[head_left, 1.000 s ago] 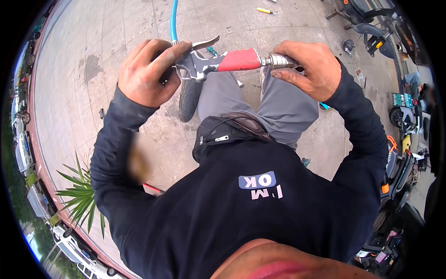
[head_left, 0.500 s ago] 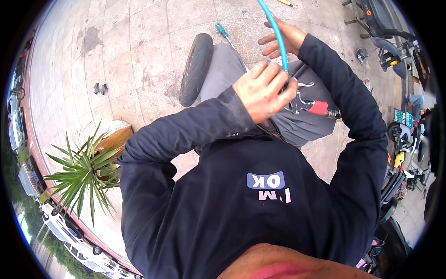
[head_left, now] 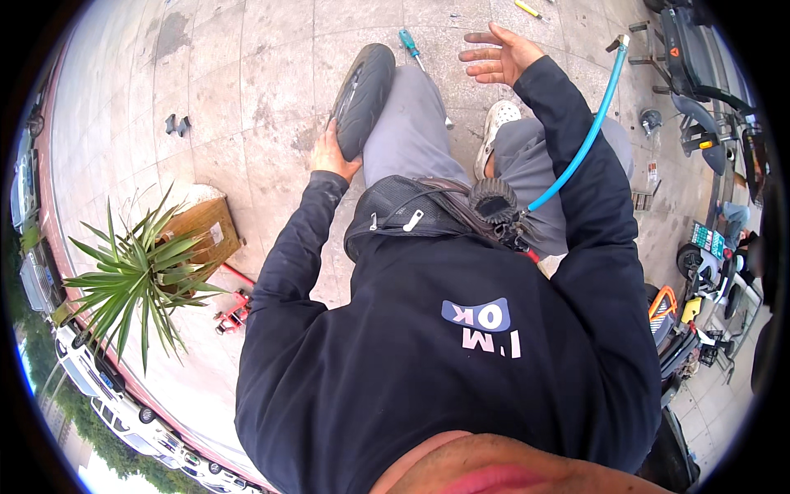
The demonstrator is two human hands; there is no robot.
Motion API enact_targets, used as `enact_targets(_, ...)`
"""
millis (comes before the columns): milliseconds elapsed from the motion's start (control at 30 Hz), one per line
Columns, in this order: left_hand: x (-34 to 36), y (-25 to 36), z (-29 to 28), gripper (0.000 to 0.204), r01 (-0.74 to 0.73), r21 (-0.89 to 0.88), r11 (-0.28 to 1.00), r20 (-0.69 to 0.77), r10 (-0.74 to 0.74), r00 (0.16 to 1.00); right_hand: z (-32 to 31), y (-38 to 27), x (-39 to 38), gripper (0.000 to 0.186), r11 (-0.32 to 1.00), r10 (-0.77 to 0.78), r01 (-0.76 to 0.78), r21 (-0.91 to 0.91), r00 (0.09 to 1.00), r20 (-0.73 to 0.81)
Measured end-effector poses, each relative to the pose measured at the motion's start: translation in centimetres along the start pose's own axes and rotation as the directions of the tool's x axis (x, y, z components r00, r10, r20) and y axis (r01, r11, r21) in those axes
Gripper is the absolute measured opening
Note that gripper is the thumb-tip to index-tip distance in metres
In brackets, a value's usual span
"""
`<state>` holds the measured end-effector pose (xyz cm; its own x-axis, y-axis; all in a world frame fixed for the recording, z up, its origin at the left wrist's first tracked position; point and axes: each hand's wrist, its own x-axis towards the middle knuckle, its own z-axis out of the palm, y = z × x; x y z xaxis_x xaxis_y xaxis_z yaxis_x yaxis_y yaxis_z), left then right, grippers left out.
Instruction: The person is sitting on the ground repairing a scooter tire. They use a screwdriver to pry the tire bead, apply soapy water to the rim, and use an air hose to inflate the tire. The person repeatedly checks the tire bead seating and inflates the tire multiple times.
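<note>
A small wheel with a black tyre (head_left: 364,103) stands upright on the tiled floor against my left leg. My left hand (head_left: 331,156) grips its near end, thumb and fingers to either side of the tread. My right hand (head_left: 504,59) is held out ahead with fingers spread and holds nothing. In my lap lies a tyre inflator with a round, black-rimmed gauge (head_left: 494,201), partly hidden by my shirt. From it a blue hose (head_left: 586,146) curves over my right forearm and ends in a metal fitting (head_left: 622,41).
Beyond the wheel lies a teal-handled screwdriver (head_left: 409,43); a yellow-handled tool (head_left: 528,10) is farther off. A potted plant (head_left: 136,280) and a red floor jack (head_left: 234,313) stand at left. Parked scooters (head_left: 699,255) line the right. Two small dark pieces (head_left: 178,125) lie far left.
My left hand has let go of the inflator and moved left onto the tyre. The inflator has dropped to my lap, its hose swinging right. My right hand has moved slightly farther away, still empty.
</note>
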<state>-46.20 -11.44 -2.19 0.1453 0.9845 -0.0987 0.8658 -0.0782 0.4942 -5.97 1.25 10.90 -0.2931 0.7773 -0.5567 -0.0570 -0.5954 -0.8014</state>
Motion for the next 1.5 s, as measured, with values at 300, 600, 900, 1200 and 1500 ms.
enact_targets(300, 11.4, -3.4, -4.4, 0.079, 0.011, -0.096, 0.995, -0.020, -0.013, 1.000, -10.1, 3.7, 1.2, 0.080, 0.647, 0.010, 0.363, 0.671, 0.875, -0.483)
enact_targets(600, 18.7, -6.7, -5.8, 0.089, 0.117, 0.014, 0.993, 0.082, -0.118, 0.990, -5.1, -2.8, 1.5, 0.046, 0.994, -0.085, 0.101, 0.040, 0.955, -0.285)
enact_targets(900, 24.0, -4.8, -4.2, 0.085, -0.047, 0.066, 0.997, 0.116, 0.039, 0.992, 3.3, 6.9, 6.4, 0.042, 0.926, 0.359, -0.372, -0.067, 0.920, -0.157)
enact_targets(1200, 27.9, -1.3, -3.6, 0.072, -0.110, 0.045, 0.993, 0.213, 0.098, 0.972, 5.2, 16.4, 19.0, 0.031, 0.920, 0.369, -0.363, 0.145, 0.929, -0.011)
enact_targets(1500, 24.0, 2.7, -4.8, 0.067, -0.144, 0.007, 0.990, 0.211, 0.139, 0.968, 7.0, 19.9, 22.3, 0.026, 0.949, 0.312, -0.295, 0.109, 0.927, -0.207)
